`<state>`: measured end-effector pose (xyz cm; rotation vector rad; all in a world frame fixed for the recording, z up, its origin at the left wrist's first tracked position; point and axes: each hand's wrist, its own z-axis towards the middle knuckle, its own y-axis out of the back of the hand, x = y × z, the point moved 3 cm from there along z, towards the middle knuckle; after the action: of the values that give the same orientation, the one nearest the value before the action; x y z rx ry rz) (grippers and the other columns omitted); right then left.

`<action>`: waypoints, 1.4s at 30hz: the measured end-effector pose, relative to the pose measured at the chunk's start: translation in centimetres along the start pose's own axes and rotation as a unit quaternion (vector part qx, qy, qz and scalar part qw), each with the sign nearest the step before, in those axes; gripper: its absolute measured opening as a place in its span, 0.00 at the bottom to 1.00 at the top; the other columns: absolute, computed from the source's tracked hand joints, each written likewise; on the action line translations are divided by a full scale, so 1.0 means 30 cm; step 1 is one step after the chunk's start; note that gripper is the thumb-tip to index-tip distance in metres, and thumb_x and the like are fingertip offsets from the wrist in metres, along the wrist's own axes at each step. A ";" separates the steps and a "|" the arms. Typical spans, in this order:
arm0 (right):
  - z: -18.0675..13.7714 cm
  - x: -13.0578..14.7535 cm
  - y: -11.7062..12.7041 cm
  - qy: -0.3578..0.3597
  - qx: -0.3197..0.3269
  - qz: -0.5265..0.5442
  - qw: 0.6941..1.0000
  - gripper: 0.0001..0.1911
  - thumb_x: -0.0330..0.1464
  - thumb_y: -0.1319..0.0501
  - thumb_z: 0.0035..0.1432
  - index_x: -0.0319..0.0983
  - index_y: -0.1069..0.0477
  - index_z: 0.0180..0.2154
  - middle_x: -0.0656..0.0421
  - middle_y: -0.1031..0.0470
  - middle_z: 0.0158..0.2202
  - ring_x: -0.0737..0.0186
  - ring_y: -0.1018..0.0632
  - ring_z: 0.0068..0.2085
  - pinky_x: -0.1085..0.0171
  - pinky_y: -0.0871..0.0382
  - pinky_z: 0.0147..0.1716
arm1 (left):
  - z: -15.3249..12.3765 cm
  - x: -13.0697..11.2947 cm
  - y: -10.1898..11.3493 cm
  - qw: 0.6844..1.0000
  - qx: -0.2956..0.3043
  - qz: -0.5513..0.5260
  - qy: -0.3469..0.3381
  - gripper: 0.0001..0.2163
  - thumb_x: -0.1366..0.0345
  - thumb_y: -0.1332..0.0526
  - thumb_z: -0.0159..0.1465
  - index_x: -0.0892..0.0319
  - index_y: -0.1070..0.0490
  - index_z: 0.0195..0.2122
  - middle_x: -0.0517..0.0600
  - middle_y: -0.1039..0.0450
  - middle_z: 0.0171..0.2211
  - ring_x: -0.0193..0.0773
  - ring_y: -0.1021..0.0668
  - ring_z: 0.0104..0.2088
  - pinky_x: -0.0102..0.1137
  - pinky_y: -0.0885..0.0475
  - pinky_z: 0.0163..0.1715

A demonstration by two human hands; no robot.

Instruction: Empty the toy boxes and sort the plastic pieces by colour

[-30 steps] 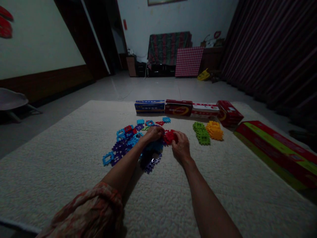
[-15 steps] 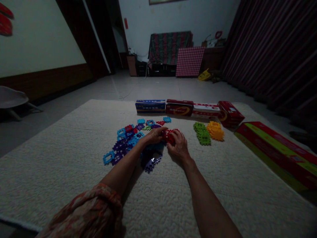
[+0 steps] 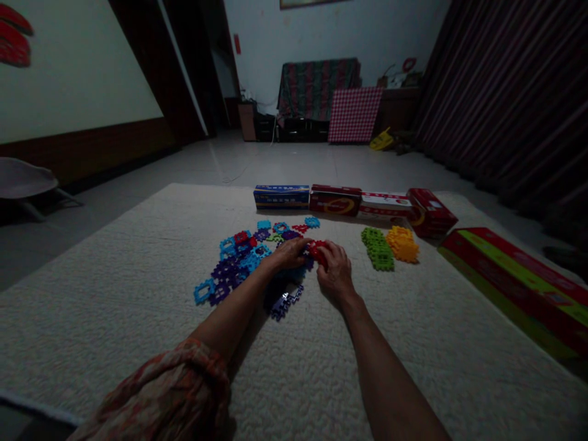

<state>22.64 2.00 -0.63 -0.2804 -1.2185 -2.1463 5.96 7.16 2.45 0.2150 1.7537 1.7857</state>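
Note:
Both my hands meet over a small clump of red plastic interlocking pieces (image 3: 315, 250) on the cream rug (image 3: 138, 294). My left hand (image 3: 288, 252) pinches the clump from the left, fingers curled. My right hand (image 3: 336, 269) grips it from the right, fingers closed over it. To the left lies a scattered pile of blue and purple pieces (image 3: 234, 263), with a dark purple piece (image 3: 285, 300) just below my left wrist. A green stack (image 3: 377, 248) and a yellow stack (image 3: 402, 243) stand to the right.
Several long boxes, a blue box (image 3: 281, 196) and red boxes (image 3: 335, 199), line the rug's far edge. A big red and green box (image 3: 519, 282) lies along the right. Beyond are bare floor, a draped cabinet (image 3: 316, 89) and a curtain (image 3: 514, 98).
My right hand has slid left and closed further over the red pieces, which now show less between my hands. The left hand stays on them.

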 end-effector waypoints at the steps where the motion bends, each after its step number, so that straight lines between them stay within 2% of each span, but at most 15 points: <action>1: -0.001 0.001 -0.001 0.006 0.005 -0.003 1.000 0.28 0.24 0.44 0.52 0.41 0.28 0.55 0.50 0.33 0.64 0.44 0.36 0.64 0.43 0.37 0.59 | 0.000 -0.005 0.002 1.000 -0.001 0.009 0.009 0.31 0.70 0.37 0.58 0.60 0.37 0.65 0.59 0.27 0.56 0.48 0.23 0.55 0.40 0.28 0.56; 8: -0.002 -0.005 -0.008 0.009 0.002 0.011 1.000 0.26 0.24 0.43 0.51 0.42 0.26 0.52 0.50 0.32 0.63 0.43 0.35 0.64 0.42 0.36 0.57 | -0.032 -0.023 0.049 0.996 0.026 0.051 0.064 0.28 0.71 0.39 0.59 0.59 0.33 0.63 0.59 0.25 0.53 0.48 0.22 0.53 0.36 0.28 0.54; 13: 0.004 0.003 0.002 0.003 -0.025 0.051 0.998 0.19 0.28 0.40 0.53 0.43 0.24 0.47 0.51 0.29 0.59 0.45 0.33 0.62 0.42 0.37 0.59 | -0.057 -0.008 0.099 0.991 0.052 0.079 0.092 0.17 0.72 0.41 0.59 0.57 0.21 0.47 0.57 0.20 0.44 0.49 0.20 0.47 0.35 0.27 0.47; 16: 0.012 -0.009 0.006 0.000 -0.062 0.101 0.993 0.16 0.30 0.40 0.55 0.41 0.24 0.46 0.50 0.27 0.57 0.47 0.30 0.59 0.44 0.36 0.60 | -0.036 0.005 0.128 0.992 0.042 0.072 0.095 0.12 0.72 0.42 0.60 0.57 0.19 0.38 0.56 0.19 0.38 0.47 0.19 0.43 0.34 0.27 0.44; 18: 0.016 -0.027 0.008 -0.023 -0.099 0.142 0.985 0.15 0.31 0.40 0.57 0.40 0.25 0.46 0.49 0.26 0.55 0.49 0.28 0.57 0.46 0.34 0.60 | -0.005 0.022 0.147 0.990 0.016 0.067 0.119 0.12 0.71 0.42 0.61 0.58 0.19 0.39 0.55 0.19 0.38 0.47 0.19 0.43 0.34 0.27 0.44; 21: 0.019 -0.052 0.009 -0.063 -0.132 0.183 0.972 0.16 0.31 0.41 0.57 0.39 0.25 0.47 0.49 0.25 0.54 0.51 0.26 0.56 0.48 0.33 0.60 | 0.060 0.052 0.162 0.987 -0.013 0.060 0.149 0.17 0.66 0.39 0.61 0.58 0.22 0.51 0.57 0.21 0.48 0.48 0.21 0.50 0.34 0.28 0.48; 24: 0.020 -0.056 0.010 -0.068 -0.134 0.193 0.970 0.15 0.30 0.41 0.56 0.38 0.25 0.46 0.48 0.25 0.52 0.51 0.25 0.55 0.48 0.32 0.60 | 0.131 0.071 0.145 0.992 0.011 0.046 0.118 0.26 0.63 0.34 0.59 0.58 0.29 0.59 0.57 0.28 0.58 0.48 0.24 0.56 0.32 0.30 0.53; 29: 0.021 -0.050 0.016 -0.068 -0.131 0.188 0.971 0.16 0.29 0.42 0.55 0.39 0.25 0.45 0.48 0.24 0.51 0.51 0.24 0.54 0.49 0.32 0.59 | 0.201 0.101 0.095 0.993 0.060 0.046 0.094 0.26 0.60 0.33 0.55 0.55 0.29 0.56 0.52 0.28 0.56 0.43 0.23 0.52 0.29 0.28 0.48; 33: 0.021 -0.053 0.018 -0.075 -0.138 0.189 0.969 0.16 0.29 0.42 0.55 0.39 0.24 0.45 0.49 0.24 0.51 0.52 0.24 0.54 0.51 0.31 0.59 | 0.199 0.121 0.075 0.993 0.072 0.050 0.083 0.18 0.61 0.34 0.56 0.54 0.24 0.48 0.51 0.22 0.47 0.42 0.21 0.45 0.29 0.29 0.45; 37: 0.023 -0.062 0.015 -0.080 -0.143 0.190 0.968 0.16 0.30 0.43 0.55 0.39 0.24 0.45 0.49 0.24 0.50 0.52 0.24 0.53 0.50 0.31 0.59 | 0.172 0.122 0.062 0.989 0.053 0.116 0.071 0.10 0.63 0.38 0.60 0.53 0.20 0.41 0.51 0.19 0.40 0.42 0.20 0.44 0.29 0.29 0.46; 42: 0.024 -0.066 0.014 -0.085 -0.145 0.194 0.967 0.17 0.29 0.44 0.54 0.38 0.24 0.45 0.49 0.23 0.49 0.52 0.24 0.52 0.51 0.31 0.58 | 0.143 0.115 0.021 0.985 0.050 0.159 0.048 0.14 0.63 0.45 0.67 0.60 0.20 0.41 0.59 0.20 0.44 0.45 0.20 0.45 0.35 0.30 0.49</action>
<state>24.33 3.29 -0.88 -0.7772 -0.8458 -1.9741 5.25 12.67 2.44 0.4826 1.9687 1.9570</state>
